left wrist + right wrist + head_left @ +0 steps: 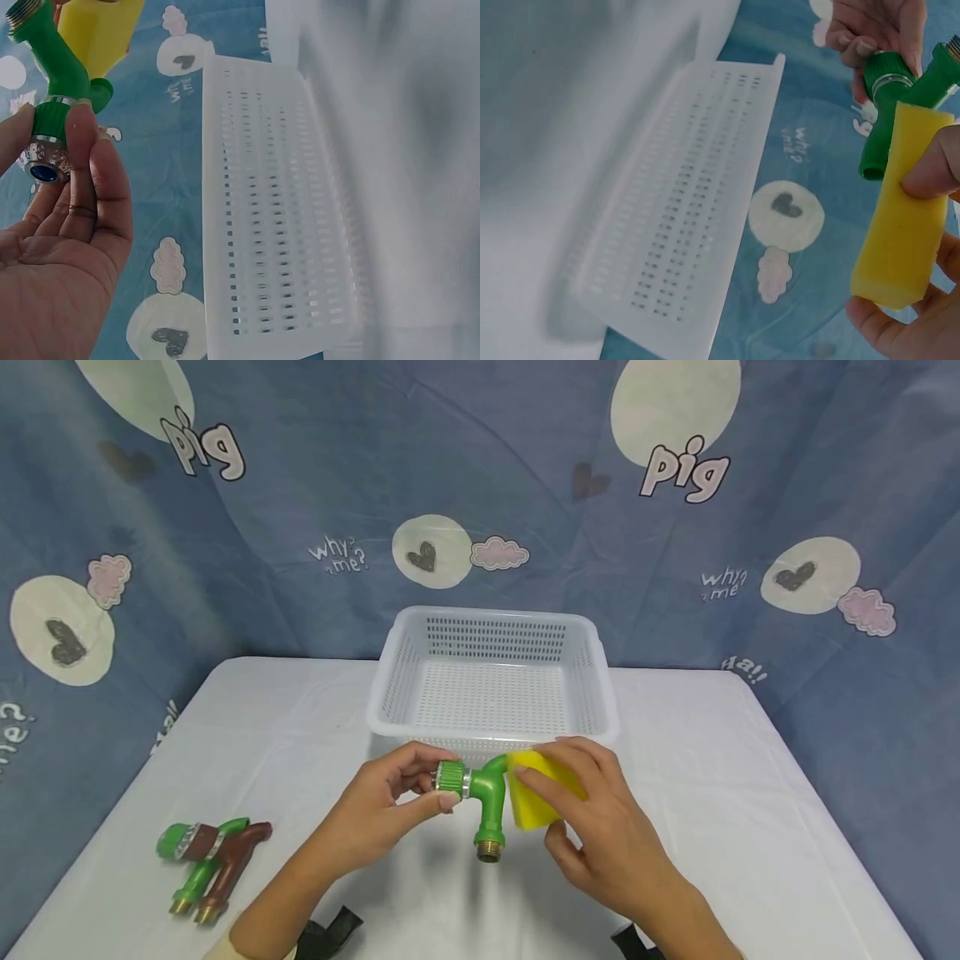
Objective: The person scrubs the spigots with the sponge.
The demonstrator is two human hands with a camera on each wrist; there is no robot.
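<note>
A green tap with a brass threaded end is held up over the table. My left hand pinches it by its ribbed green and silver knob, thumb in front. In my right hand is a yellow sponge, gripped between thumb and fingers. The sponge lies against the tap's spout side in the head view. In the left wrist view the tap hangs above my left palm, the sponge behind it. The right wrist view shows the sponge in front of the tap.
A white perforated basket stands just beyond my hands. At the left of the white-covered table lie a green tap and a brown tap, side by side and overlapping. Patterned blue cloth hangs behind.
</note>
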